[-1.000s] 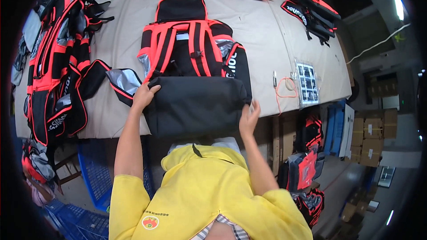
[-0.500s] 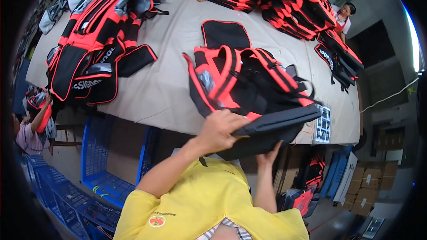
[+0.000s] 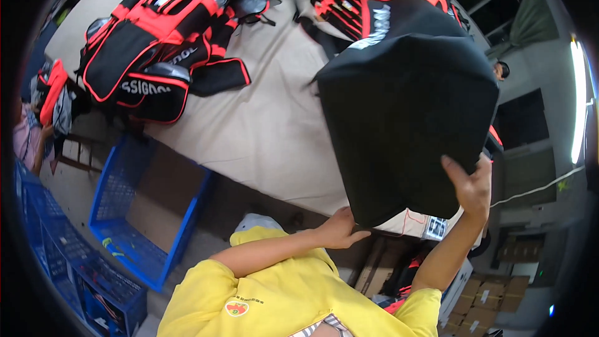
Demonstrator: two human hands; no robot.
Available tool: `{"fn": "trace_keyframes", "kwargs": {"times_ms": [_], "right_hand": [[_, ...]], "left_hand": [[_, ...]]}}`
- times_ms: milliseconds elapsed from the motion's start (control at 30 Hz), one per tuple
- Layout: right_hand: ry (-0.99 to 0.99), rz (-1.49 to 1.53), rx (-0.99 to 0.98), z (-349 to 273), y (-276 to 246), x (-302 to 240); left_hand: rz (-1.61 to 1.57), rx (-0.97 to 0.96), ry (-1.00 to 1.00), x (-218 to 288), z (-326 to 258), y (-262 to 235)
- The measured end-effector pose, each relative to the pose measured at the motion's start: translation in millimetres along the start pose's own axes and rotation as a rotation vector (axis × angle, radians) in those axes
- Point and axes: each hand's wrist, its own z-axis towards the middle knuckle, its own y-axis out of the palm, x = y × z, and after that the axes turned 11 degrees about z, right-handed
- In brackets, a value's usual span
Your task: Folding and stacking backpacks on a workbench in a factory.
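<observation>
A large black backpack (image 3: 405, 112) with red trim is raised over the table's near right side, its plain black panel facing me. My right hand (image 3: 473, 184) grips its lower right edge, thumb on the panel and fingers behind. At the lower left corner, my left hand (image 3: 340, 229) is against or just beside the bag; its thumb is stretched out free, and its other fingers are partly hidden. The straps and far side of the backpack are out of sight.
More black and red backpacks (image 3: 134, 65) lie piled on the left of the cloth-covered table (image 3: 249, 150). Another stack (image 3: 340, 0) is behind the raised bag. Blue plastic crates (image 3: 165, 262) stand on the floor at left, cardboard boxes (image 3: 490, 293) at lower right. Other people are partly visible at both sides.
The backpack has been lifted and tipped up, so its straps have gone from view and its black panel faces me. My right hand has moved up and right; my left hand has moved lower.
</observation>
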Motion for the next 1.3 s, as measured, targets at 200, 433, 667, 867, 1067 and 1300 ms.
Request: {"fn": "trace_keyframes", "kwargs": {"times_ms": [200, 433, 667, 867, 1067, 1300], "right_hand": [[-0.257, -0.615, -0.613, -10.8, 125.6, 96.1], [-0.268, -0.723, -0.511, -72.2, 197.5, 228.7], [-0.070, -0.530, -0.301, -13.9, 55.9, 241.6], [0.042, -0.660, -0.223, -82.1, 71.5, 440.0], [0.206, -0.691, -0.116, -99.8, 96.6, 403.9], [0.095, -0.357, 0.266, -17.0, 91.1, 356.1]], "left_hand": [[-0.051, -0.865, -0.279, -19.1, -46.6, -35.0], [0.250, -0.438, -0.862, -43.4, -88.4, -127.1], [0.857, 0.559, -0.546, -18.3, -9.3, -202.2], [1.244, 0.033, -0.535, -98.4, 49.5, -111.3], [1.211, -0.074, -0.515, -178.7, -31.0, -89.1], [1.229, -0.050, -0.460, -181.0, -18.7, -85.4]]}}
